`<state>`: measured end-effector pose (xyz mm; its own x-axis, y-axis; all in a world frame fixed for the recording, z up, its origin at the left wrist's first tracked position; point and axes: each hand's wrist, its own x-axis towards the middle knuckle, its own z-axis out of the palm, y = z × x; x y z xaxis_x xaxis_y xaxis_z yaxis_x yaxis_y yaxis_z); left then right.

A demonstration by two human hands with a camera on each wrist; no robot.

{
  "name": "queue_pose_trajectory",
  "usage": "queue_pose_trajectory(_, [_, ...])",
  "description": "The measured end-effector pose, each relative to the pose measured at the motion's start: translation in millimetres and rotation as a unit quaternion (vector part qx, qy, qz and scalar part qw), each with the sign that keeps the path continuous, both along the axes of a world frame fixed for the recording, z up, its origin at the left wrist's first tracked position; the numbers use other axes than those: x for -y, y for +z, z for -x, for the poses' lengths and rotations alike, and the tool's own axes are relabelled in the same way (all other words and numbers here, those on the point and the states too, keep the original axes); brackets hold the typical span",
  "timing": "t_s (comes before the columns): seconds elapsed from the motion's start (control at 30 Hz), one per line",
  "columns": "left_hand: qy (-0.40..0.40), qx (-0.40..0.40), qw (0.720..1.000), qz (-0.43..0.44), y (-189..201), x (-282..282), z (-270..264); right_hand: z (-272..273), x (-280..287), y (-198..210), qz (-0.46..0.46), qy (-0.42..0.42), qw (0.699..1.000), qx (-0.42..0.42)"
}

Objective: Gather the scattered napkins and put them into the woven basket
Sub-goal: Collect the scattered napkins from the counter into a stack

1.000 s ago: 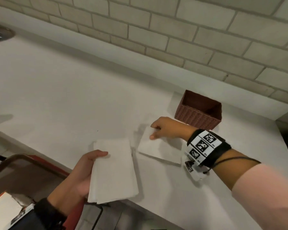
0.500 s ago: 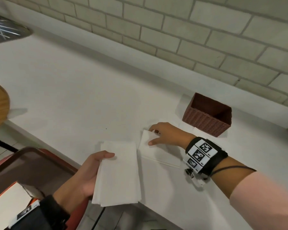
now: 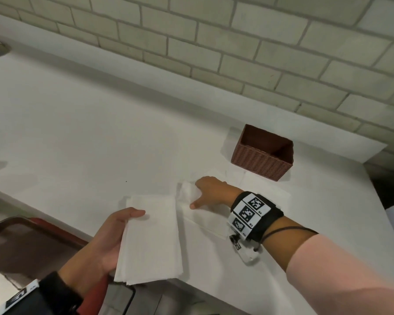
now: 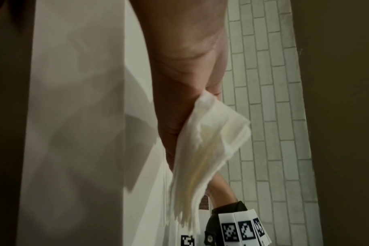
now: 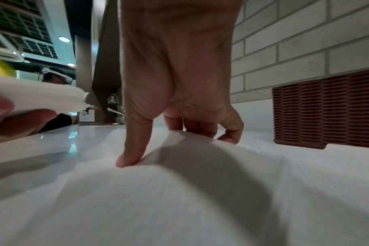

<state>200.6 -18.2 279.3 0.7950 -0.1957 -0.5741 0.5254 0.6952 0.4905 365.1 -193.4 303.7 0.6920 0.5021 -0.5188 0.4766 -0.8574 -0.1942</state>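
Lower left of the head view: left hand (image 3: 105, 244), palm up, thumb on top and fingers beneath, clamped on a napkin stack (image 3: 150, 237) held over the counter (image 3: 66, 123) edge. Centre: right hand (image 3: 210, 193), palm down, thumb straight and pressing a loose napkin (image 3: 205, 218) flat on the counter, fingers curled at its far edge, which is lifted. Right of centre: basket (image 3: 259, 159), upright near the brick wall (image 3: 237, 42), well apart from both hands.
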Motion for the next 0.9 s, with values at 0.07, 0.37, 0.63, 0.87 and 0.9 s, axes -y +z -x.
queue_pose_trajectory(0.07, [-0.009, -0.002, 1.000, 0.006, 0, 0, 0, 3, -1, 0, 0.008, 0.017, 1.000, 0.017])
queue_pose_trajectory(0.37, [-0.013, -0.005, 1.000, 0.001, -1, 0, -5, -2, 39, 40, -0.175, -0.052, 0.983, -0.012])
queue_pose_trajectory(0.63, [-0.019, -0.008, 1.000, 0.004, 2, 4, -10, -58, 161, 79, -0.147, -0.216, 0.964, -0.053])
queue_pose_trajectory(0.87, [-0.022, -0.008, 1.000, 0.001, 0, 9, -16, -58, 132, 56, -0.178, -0.213, 0.956, -0.099])
queue_pose_trajectory(0.9, [-0.023, -0.008, 1.000, 0.004, -1, 10, -17, -59, 127, 55, -0.185, -0.213, 0.954, -0.101])
